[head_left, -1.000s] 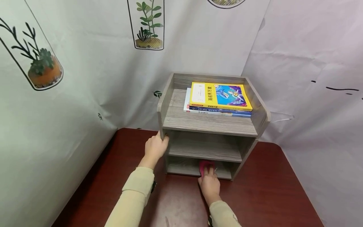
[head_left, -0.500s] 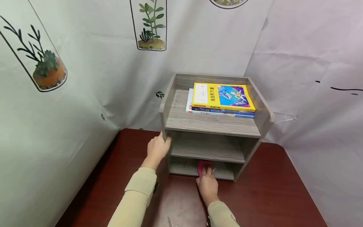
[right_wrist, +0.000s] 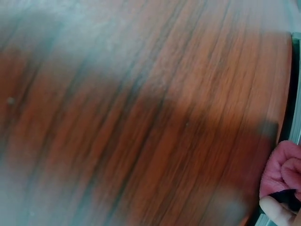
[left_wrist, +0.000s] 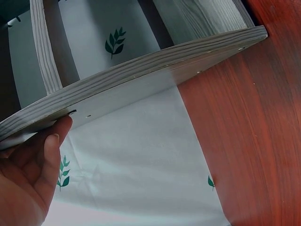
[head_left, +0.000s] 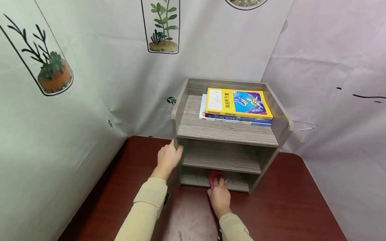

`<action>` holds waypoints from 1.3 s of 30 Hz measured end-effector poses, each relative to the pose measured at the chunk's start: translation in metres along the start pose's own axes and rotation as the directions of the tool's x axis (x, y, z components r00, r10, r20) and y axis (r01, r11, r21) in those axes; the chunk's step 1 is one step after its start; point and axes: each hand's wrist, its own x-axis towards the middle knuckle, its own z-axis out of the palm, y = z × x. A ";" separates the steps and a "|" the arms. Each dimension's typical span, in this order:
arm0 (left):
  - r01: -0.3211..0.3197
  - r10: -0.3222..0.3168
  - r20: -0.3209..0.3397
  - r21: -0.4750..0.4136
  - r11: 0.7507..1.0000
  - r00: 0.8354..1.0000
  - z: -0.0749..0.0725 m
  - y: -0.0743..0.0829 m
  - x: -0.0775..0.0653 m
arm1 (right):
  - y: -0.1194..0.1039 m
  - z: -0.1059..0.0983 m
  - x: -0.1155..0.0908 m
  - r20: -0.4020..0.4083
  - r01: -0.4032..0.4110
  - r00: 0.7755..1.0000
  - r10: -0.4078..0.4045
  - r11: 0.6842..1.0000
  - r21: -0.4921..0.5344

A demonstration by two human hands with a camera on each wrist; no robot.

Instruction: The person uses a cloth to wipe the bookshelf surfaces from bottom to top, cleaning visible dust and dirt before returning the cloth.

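Observation:
A small grey wood-grain shelf (head_left: 224,132) stands on the table, with two lower compartments under its top tray. My left hand (head_left: 169,156) grips the front edge of its left side panel. From the left wrist view, that hand (left_wrist: 33,174) has thumb and finger against the panel's outer face. In the bottom compartment, near the front edge, my right hand (head_left: 219,197) holds a pink cloth (head_left: 214,176) against the board. The cloth (right_wrist: 282,169) looks soft and folded in the right wrist view, where a fingertip (right_wrist: 276,212) shows beside it.
Several stacked books (head_left: 238,103) lie on the shelf's top tray, a yellow one uppermost. The dark red wooden table (head_left: 289,201) carries the shelf. White sheets (head_left: 99,83) with printed plants hang close behind and at both sides.
My right hand and the pink cloth have slid slightly left along the bottom board. My left hand keeps its place on the side panel. The head view has shifted a little.

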 end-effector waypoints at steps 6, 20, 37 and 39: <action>-0.002 0.002 -0.007 0.001 1.000 1.000 0.001 0.000 0.000 | -0.002 -0.002 0.000 0.035 -0.005 0.999 0.005 1.000 -0.011; -0.002 0.002 -0.003 0.004 1.000 1.000 0.000 0.000 0.000 | -0.005 -0.003 -0.001 0.043 -0.013 0.999 0.014 1.000 -0.020; 0.004 -0.004 0.010 -0.004 1.000 1.000 0.001 -0.002 0.000 | -0.013 -0.001 -0.001 0.060 -0.019 0.998 0.019 1.000 -0.001; 0.001 -0.001 0.013 -0.005 1.000 1.000 0.001 -0.002 0.000 | -0.013 -0.001 -0.001 0.059 -0.017 0.998 0.016 1.000 0.000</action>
